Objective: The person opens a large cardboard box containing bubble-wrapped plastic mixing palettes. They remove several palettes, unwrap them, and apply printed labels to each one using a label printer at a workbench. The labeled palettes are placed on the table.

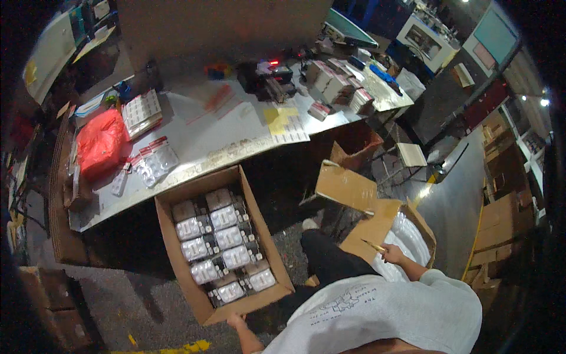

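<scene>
A tall-sided cardboard box [207, 317] stands open at the left, its top away from me. Inside are several white moulded units in clear packs [229, 237], set in two columns. My left hand [237, 320] is closed on the near rim of this box, by its lower corner. At the right, my right hand [393, 253] is closed round a slim yellowish tool [372, 245] with a pointed end; its exact kind is too small to tell. That hand is over a second open carton [377, 223] with white plastic-wrapped contents [407, 236].
Beyond the box runs a long worktable [200, 141] with a red plastic bag [101, 141], clear blister packs [158, 162] and stacked cards [336, 82]. A stool with a cardboard piece [346, 186] stands between table and carton. Stacked cartons [56, 307] are at lower left.
</scene>
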{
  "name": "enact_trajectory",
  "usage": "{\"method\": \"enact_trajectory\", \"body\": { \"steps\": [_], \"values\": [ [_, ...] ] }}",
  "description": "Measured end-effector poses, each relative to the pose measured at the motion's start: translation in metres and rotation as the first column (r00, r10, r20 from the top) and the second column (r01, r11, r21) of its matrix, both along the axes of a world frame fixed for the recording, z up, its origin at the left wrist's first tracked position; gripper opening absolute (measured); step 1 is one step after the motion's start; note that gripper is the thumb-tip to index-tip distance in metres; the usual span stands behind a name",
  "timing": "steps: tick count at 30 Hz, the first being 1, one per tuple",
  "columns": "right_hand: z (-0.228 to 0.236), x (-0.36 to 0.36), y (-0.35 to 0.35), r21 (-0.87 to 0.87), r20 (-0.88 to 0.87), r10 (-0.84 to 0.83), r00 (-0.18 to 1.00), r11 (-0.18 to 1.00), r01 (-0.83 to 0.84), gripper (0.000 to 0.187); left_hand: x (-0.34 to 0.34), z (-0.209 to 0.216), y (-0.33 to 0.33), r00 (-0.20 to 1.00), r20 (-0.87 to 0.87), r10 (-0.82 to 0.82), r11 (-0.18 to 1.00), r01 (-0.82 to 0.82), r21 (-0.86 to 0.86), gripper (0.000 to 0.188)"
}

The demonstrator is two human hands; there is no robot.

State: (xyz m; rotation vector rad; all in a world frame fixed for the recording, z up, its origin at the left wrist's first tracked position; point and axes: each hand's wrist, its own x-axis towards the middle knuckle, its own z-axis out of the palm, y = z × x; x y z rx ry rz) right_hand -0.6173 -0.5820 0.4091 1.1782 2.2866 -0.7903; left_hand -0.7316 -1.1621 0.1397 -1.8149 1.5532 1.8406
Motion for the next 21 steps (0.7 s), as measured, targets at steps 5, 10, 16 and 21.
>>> {"method": "enact_trajectory", "body": {
  "steps": [5, 10, 16, 21],
  "values": [
    [-0.034, 0.012, 0.018, 0.094, 0.241, 0.445, 0.863, 0.874, -0.477, 0.035, 0.012, -0.016, -0.004, 0.959, 0.266, 0.093, 0.977, -0.036, -0.212, 0.021],
    [-0.11, -0.027, 0.092, -0.126, 0.318, 0.549, 0.773, 0.833, -0.539, 0.027, -0.004, -0.003, 0.034, 0.947, 0.309, -0.085, 0.959, 0.162, -0.233, 0.022],
    [-0.146, -0.261, 0.181, -0.309, 0.026, 0.143, 0.989, 0.942, -0.129, 0.027, -0.078, 0.035, 0.177, 0.86, 0.238, -0.451, 0.876, 0.477, -0.066, 0.023],
    [-0.094, -0.361, 0.191, -0.453, -0.232, -0.272, 0.934, 0.88, 0.144, 0.03, -0.132, 0.059, 0.237, 0.665, 0.099, -0.74, 0.67, 0.742, 0.03, 0.024]
  ]
}}
